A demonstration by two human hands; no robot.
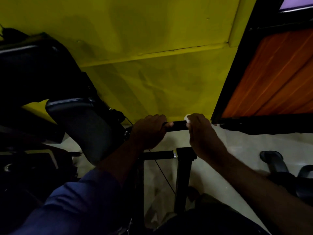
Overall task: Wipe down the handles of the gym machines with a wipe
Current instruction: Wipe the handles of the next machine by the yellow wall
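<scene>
As your left hand [149, 131] clamps the handle [177, 127] steady, your right hand [203, 134] works at its three o'clock. It grips the wipe [187, 118] tight.

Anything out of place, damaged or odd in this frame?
Nothing clearly wrong: the left hand grips the black handle and the right hand holds the white wipe against it. Only the pale floor looks ragged-edged below the orange door.

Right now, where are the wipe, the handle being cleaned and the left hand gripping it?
wipe [187, 118], head view, the white crumpled corner that shows.
handle [178, 127], head view, its bare black middle stretch.
left hand [149, 133], head view, the back of the hand.
</scene>
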